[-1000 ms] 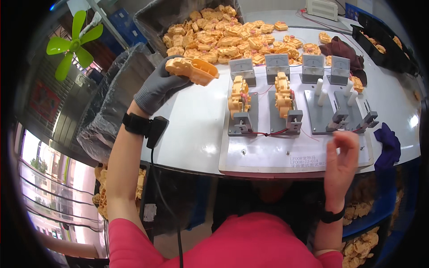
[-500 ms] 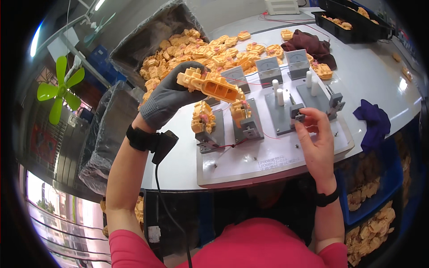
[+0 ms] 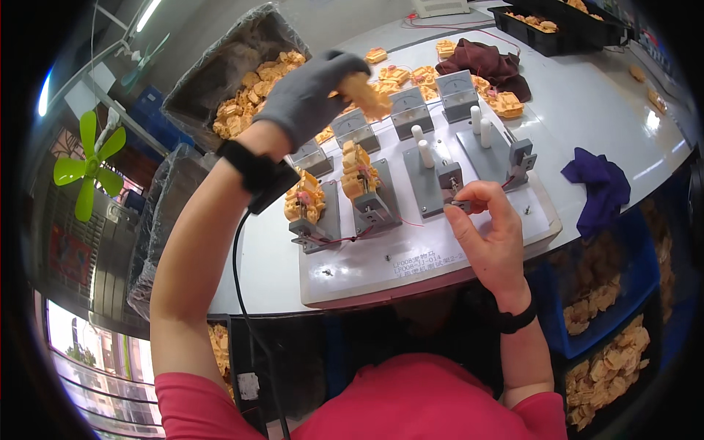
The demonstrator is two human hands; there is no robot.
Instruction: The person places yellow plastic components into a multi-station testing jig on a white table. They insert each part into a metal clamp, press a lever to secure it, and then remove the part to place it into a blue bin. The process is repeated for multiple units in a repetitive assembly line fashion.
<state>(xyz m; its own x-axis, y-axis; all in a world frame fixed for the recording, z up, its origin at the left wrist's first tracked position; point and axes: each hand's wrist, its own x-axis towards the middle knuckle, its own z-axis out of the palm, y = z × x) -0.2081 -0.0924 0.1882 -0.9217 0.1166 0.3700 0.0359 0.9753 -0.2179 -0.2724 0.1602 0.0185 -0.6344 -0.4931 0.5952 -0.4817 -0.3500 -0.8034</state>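
My left hand (image 3: 308, 95), in a grey glove, grips a yellow-orange plastic housing (image 3: 364, 97), blurred by motion, above the row of dial meters (image 3: 411, 114). My bare right hand (image 3: 490, 231) pinches the small grey metal end piece (image 3: 457, 205) at the front of a test fixture (image 3: 421, 182). Two white posts stand on that fixture, and it carries no housing. On its left, two more fixtures each hold a housing (image 3: 359, 172) upright. A fourth fixture (image 3: 488, 158) with white posts stands to the right.
A plastic-lined bin (image 3: 275, 33) of loose housings stands at the back left. Brown cloth (image 3: 480, 64), more housings and black trays (image 3: 528, 37) lie farther back. Purple cloth (image 3: 598, 187) sits near the right table edge. Blue crates (image 3: 623, 308) of parts stand below.
My left hand has moved away from me over the meters with the housing. My right hand has drawn the fixture's end piece toward me. The whole view has shifted slightly.
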